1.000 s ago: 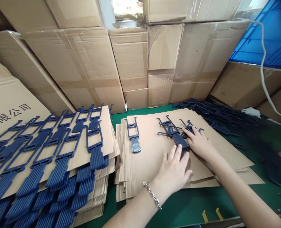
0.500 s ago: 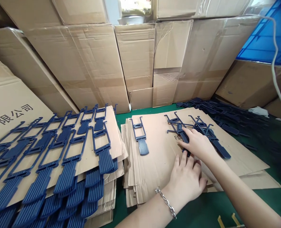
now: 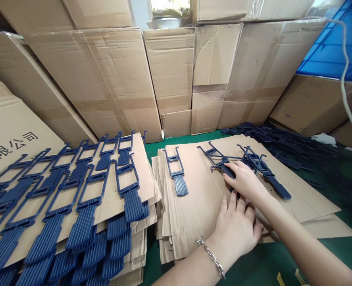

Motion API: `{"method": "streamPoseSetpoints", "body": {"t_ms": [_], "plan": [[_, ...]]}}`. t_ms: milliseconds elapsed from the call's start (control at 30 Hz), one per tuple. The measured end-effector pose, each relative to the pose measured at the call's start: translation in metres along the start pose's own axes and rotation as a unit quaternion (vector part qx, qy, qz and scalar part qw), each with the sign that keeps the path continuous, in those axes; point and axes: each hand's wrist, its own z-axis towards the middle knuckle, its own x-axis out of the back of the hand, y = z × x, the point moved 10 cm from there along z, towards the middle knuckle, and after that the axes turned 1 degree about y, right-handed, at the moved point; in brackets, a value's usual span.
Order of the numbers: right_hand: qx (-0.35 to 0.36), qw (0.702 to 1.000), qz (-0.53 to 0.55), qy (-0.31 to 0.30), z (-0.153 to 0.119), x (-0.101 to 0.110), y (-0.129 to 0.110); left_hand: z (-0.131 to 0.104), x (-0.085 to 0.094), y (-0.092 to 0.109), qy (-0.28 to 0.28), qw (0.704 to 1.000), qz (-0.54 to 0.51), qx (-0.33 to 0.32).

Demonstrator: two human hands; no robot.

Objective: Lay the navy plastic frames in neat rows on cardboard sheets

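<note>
Left of a lone dark-blue plastic frame with a ribbed paddle, others cover stacked cardboard; the left hand spreads beside the right hand, its fingers on another blue frame atop brown cardboard sheets.

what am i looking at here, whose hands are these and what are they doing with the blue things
There is no machine: a camera on a person's head looks forward and down at their bare hands. The right hand has its fingers on a dark blue plastic frame with a paddle-shaped end; the left hand, below a silver chain bracelet, rests close by. Both are over a stack of flat brown cardboard sheets on a green surface. Similar frames lie in rows at left and heaped at far right. Brown cardboard boxes stand behind.
</note>
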Motion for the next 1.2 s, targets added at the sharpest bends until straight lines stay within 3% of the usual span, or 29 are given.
{"method": "streamPoseSetpoints", "body": {"t_ms": [300,433,633,900,1200], "plan": [[-0.006,0.998,0.008,-0.064,-0.001,-0.011,-0.057,0.004,0.007,0.003,-0.018,0.999,-0.034,-0.036],[0.019,0.994,-0.012,-0.106,-0.006,-0.023,-0.076,0.002,-0.001,0.002,-0.058,0.997,-0.035,-0.045],[0.019,0.988,-0.037,-0.148,-0.018,-0.032,-0.087,-0.004,-0.016,-0.005,-0.09,0.995,-0.042,-0.025],[0.103,0.986,-0.053,-0.123,-0.018,-0.033,-0.1,-0.004,-0.02,-0.009,-0.134,0.989,-0.057,0.005],[0.135,0.982,-0.061,-0.115,-0.02,-0.036,-0.107,-0.007,-0.02,-0.009,-0.15,0.985,-0.079,0.021]]}}
